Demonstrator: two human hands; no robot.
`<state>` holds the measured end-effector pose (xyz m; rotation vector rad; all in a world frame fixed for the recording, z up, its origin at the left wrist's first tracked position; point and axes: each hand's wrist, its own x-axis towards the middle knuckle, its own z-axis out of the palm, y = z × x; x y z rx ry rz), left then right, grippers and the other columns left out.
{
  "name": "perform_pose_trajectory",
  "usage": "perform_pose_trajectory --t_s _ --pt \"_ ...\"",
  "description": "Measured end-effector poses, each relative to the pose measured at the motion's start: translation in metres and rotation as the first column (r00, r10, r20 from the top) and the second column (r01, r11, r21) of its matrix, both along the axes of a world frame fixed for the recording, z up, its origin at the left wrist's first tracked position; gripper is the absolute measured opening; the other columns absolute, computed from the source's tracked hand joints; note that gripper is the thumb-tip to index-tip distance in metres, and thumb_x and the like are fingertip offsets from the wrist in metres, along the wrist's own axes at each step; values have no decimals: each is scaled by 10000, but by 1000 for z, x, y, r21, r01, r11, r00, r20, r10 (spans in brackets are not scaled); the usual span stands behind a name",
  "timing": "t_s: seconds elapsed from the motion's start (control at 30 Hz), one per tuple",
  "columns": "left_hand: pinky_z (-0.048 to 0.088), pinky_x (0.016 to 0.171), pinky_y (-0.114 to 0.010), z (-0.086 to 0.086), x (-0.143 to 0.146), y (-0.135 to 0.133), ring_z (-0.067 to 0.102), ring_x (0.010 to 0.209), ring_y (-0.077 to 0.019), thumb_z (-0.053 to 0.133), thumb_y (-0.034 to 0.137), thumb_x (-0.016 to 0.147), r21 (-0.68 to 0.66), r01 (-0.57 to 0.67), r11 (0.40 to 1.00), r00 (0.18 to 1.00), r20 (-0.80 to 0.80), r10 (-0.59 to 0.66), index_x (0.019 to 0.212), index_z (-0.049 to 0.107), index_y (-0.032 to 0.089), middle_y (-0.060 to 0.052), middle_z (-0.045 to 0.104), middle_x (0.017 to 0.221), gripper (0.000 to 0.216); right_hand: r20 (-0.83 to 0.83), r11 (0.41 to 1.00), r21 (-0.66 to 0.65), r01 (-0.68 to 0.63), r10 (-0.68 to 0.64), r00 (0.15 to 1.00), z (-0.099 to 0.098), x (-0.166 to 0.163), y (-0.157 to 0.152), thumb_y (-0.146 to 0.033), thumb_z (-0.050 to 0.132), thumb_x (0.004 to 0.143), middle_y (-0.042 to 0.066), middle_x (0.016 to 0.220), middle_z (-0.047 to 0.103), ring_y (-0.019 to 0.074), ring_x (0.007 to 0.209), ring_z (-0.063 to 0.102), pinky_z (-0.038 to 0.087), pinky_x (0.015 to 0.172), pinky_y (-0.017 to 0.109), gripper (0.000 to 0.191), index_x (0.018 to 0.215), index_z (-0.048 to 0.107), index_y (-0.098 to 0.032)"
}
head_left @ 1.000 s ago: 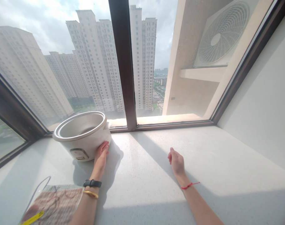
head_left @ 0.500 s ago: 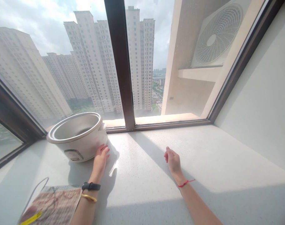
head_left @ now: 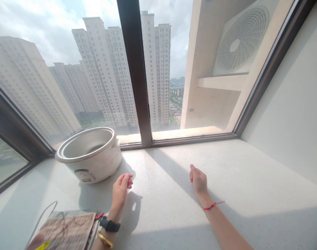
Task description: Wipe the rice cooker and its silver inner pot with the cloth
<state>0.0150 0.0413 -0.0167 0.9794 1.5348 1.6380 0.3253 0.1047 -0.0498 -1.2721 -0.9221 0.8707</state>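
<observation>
A white electric cooker (head_left: 108, 163), its round top uncovered, stands upright at the left of the sill by the window. Just right of it and nearer to me, my left hand (head_left: 122, 185) is apart from the cooker, its fingers curled in and nothing visible in them. Farther right, over the bare sill, my right hand (head_left: 198, 178) is closed in a loose fist, with no object showing. A dark watch and a gold bangle are on my left wrist, and a red string is on my right wrist.
A folded checked cloth or bag (head_left: 67, 229) with a thin cord and a yellow label lies at the lower left. The pale sill (head_left: 163, 205) stretches between brown window frames (head_left: 195, 139) and a white wall (head_left: 294, 114) on the right. Outside are tall buildings and a fan unit.
My left hand has come away from the cooker's side, moving right and towards me, and its fingers have curled in. My right hand keeps its closed shape. The view has shifted slightly.
</observation>
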Motion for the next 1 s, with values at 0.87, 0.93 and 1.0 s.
perform_pose_trajectory --t_s 0.87,0.93,1.0 --pt "517 685 -335 9 4 -1 609 682 -187 732 511 641 5 -67 998 995 80 66 1190 527 155 6 659 694 686 33 1000 -22 5 -4 999 4 -5 -2 -847 575 705 -40 396 363 123 417 325 292 451 300 665 447 438 -250" --pt "522 690 -335 9 5 -1 619 696 -190 731 514 640 -3 -62 998 995 75 62 1177 542 151 -1 663 701 675 33 1000 -20 4 -4 999 4 -5 -2 -832 578 717 -38 402 374 125 421 341 302 457 299 655 449 445 -248" --pt "526 690 -336 10 5 -2 628 698 -194 731 519 635 -8 -56 998 996 69 56 1150 561 149 -5 663 700 657 31 1000 -20 5 -4 1000 4 -5 -2 -818 577 728 -36 404 382 126 421 350 306 456 297 648 449 446 -247"
